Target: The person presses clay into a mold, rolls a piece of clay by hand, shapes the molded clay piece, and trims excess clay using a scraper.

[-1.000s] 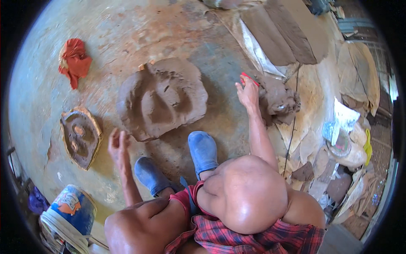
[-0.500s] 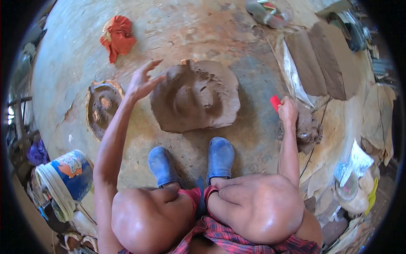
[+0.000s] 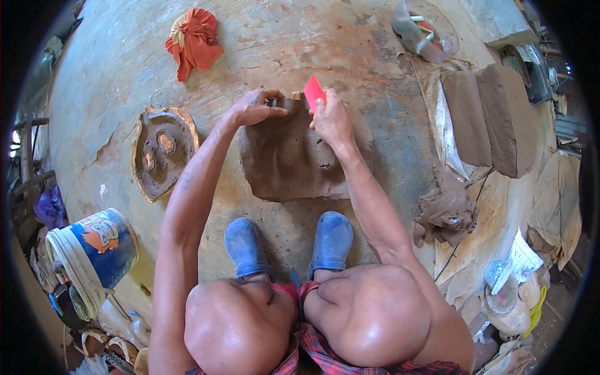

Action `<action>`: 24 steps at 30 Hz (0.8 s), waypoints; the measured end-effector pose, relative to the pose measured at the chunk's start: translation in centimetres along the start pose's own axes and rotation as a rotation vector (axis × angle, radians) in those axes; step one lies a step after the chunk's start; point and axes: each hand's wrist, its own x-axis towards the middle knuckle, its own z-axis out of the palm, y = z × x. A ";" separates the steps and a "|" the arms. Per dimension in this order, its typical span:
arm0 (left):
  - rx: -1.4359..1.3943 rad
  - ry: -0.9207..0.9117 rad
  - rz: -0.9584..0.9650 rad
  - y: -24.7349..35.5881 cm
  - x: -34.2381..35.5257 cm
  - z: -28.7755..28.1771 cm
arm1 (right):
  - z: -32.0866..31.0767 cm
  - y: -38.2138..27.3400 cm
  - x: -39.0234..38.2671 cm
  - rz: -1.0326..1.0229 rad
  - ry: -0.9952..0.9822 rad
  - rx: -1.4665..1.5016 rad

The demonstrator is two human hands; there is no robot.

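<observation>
A thick brown clay slab [image 3: 287,169], pressed into a hollowed shape, lies on the floor in front of my feet. At its far edge, a bit of orange-brown rim [image 3: 297,95] shows. My left hand [image 3: 255,107] grips the slab's far left edge, thumb on the clay and fingers curled over the rim. In my right hand [image 3: 334,124] is a flat red scraper [image 3: 314,94], held tilted upward over the slab's far right part. Beneath that hand, some of the clay is hidden.
To the left lies a clay-lined mold [image 3: 178,147]; a blue-and-white bucket [image 3: 106,244] is nearer. An orange cloth bundle [image 3: 197,40] sits far left. On the right are a lump of clay [image 3: 447,206], flat clay sheets [image 3: 481,119] and a clear bowl [image 3: 431,31].
My right hand has brought the red scraper from beside the clay lump to the slab's far edge. My left hand has moved right onto the slab's edge.
</observation>
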 end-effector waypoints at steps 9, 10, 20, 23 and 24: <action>-0.073 0.072 0.119 -1.6 0.6 0.4 | 2.1 0.7 0.3 0.077 -0.007 -0.061; -0.098 0.050 0.107 -1.3 0.7 0.3 | 2.0 1.1 0.4 0.081 -0.008 -0.071; -0.290 0.035 0.112 -1.2 0.9 1.3 | 2.5 1.7 -1.4 0.181 -0.129 -0.181; -0.316 0.027 0.126 -1.7 0.8 1.2 | 2.9 1.4 -1.9 0.089 -0.140 -0.323; -0.320 0.032 0.118 -2.0 0.7 1.2 | 3.1 0.8 -2.2 0.105 -0.159 -0.331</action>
